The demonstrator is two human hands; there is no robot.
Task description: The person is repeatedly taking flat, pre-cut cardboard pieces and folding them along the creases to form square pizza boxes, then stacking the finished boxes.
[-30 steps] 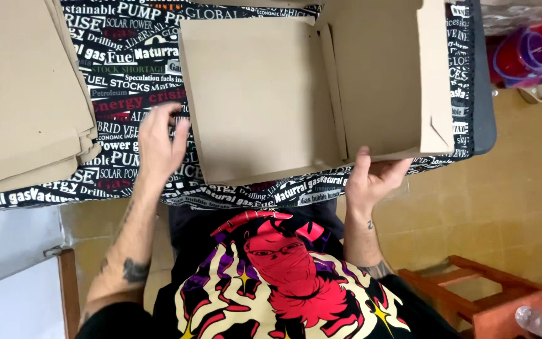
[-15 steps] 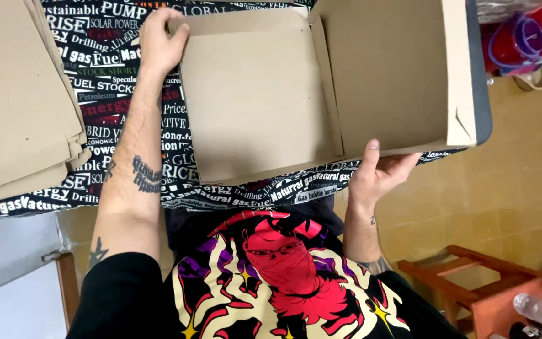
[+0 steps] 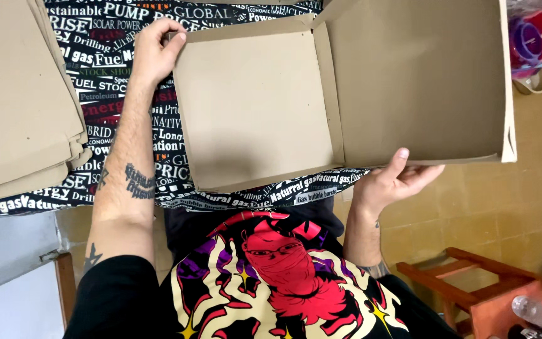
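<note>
Since the earlier frames, the left hand (image 3: 152,53) has been travelling from the near side of the flat brown cardboard box (image 3: 255,110) up to its far left corner, where it is now curling narrowly over the upright side flap. The right hand (image 3: 396,182) is staying under the lifted lid, thumb up against its near edge, fingers spread wide below.

That lid is hanging out past the right edge of the table (image 3: 127,81), so if the supporting palm is slipping, the panel is likely dropping and dragging the tray with it. The corner flap under the left fingers could also be creasing or springing flat.

At the table's left edge, a stack of plain brown cardboard sheets (image 3: 20,94) is lying unfolded. A black cloth printed with white and red lettering is covering the table.
</note>
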